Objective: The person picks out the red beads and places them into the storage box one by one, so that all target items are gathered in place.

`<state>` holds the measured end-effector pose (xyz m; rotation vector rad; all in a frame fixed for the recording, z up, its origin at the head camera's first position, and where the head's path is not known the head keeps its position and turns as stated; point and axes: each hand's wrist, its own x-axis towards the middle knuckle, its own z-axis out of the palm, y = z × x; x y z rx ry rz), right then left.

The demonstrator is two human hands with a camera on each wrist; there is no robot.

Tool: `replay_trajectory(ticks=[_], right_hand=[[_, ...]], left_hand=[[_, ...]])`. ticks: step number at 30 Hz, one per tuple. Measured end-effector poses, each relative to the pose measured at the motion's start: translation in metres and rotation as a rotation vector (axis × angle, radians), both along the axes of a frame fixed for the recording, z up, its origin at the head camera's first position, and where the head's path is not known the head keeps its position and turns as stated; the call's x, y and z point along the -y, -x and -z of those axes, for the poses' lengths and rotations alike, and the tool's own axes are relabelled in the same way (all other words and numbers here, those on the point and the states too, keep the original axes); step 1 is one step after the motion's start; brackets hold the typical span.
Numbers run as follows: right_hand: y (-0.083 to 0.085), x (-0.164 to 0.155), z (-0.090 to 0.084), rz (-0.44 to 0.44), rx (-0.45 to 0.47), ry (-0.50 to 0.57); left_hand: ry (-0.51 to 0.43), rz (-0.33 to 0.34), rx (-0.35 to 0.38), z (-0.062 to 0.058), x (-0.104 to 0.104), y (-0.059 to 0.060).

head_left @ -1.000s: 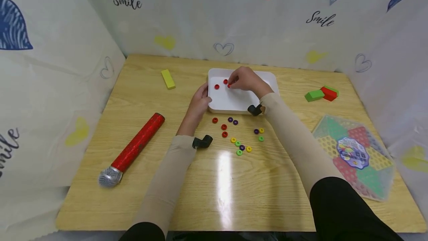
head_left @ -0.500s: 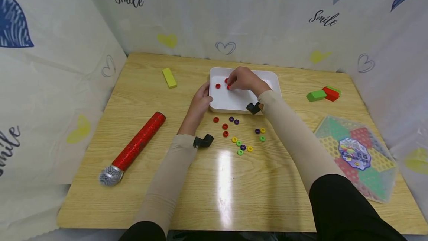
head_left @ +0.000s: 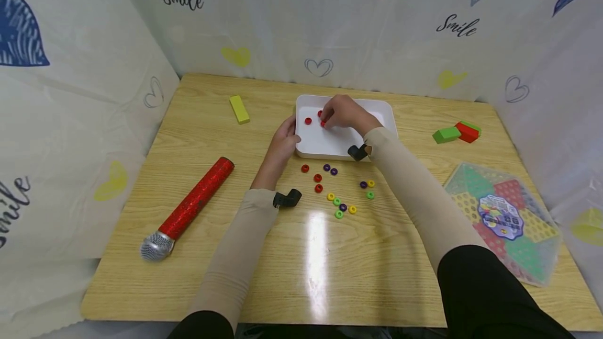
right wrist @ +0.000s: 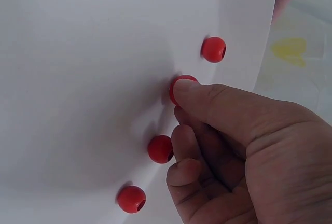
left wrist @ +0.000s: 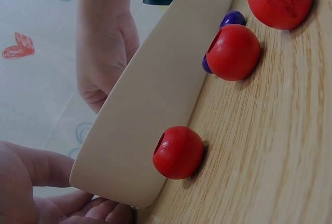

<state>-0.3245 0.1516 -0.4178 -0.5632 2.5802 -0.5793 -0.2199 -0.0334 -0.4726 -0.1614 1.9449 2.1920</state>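
Observation:
On the white tray, my right hand pinches a red bead between thumb and fingers, close over the tray floor. Other red beads lie around these fingertips, in a loose row in the right wrist view. My left hand grips the tray's left edge, thumb against its near corner and fingers beneath, as the left wrist view shows. Just in front of the tray are several red beads on the table, with purple beads beside them.
Yellow beads and green beads lie nearer on the wooden table. A red microphone is at left, a yellow block behind it. Green and red blocks and a patterned plastic box are at right.
The bead under my right fingertips has shifted slightly toward me within the tray. My left hand keeps its hold on the tray, and the head view has tilted a little.

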Motion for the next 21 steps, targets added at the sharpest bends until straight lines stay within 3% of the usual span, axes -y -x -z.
replay_trajectory(ticks=[13, 21], right_hand=[[-0.007, -0.003, -0.008, 0.018, 0.008, -0.017], [-0.018, -0.012, -0.033, -0.018, -0.083, 0.019]], left_hand=[[0.011, 0.004, 0.027, -0.001, -0.002, -0.001], [0.003, 0.004, 0.018, -0.001, 0.001, 0.000]])
